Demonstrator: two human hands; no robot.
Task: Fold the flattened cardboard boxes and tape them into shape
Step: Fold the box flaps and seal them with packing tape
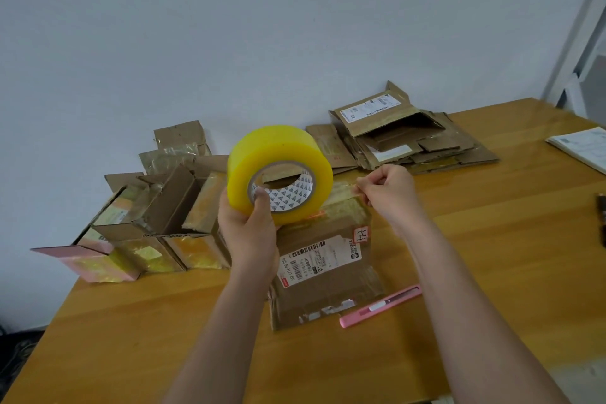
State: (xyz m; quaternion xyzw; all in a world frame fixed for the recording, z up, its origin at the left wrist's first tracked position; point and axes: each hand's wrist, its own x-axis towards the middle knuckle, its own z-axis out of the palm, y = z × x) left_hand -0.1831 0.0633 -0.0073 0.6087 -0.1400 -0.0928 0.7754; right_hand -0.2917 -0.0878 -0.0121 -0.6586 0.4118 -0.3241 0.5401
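Cardboard box (324,269) lies flat near the middle of the table (492,272), its long axis running from the near edge toward the far edge. Above its far end the left hand (249,233) grips the yellow tape roll (278,174), thumb hooked into the core, while the right hand (390,193) pinches the pulled tape end (344,185) between closed fingertips.

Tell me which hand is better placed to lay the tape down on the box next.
Probably the right hand: it pinches the free tape end just above the box, while the left hand is busy with its grip on the yellow roll.
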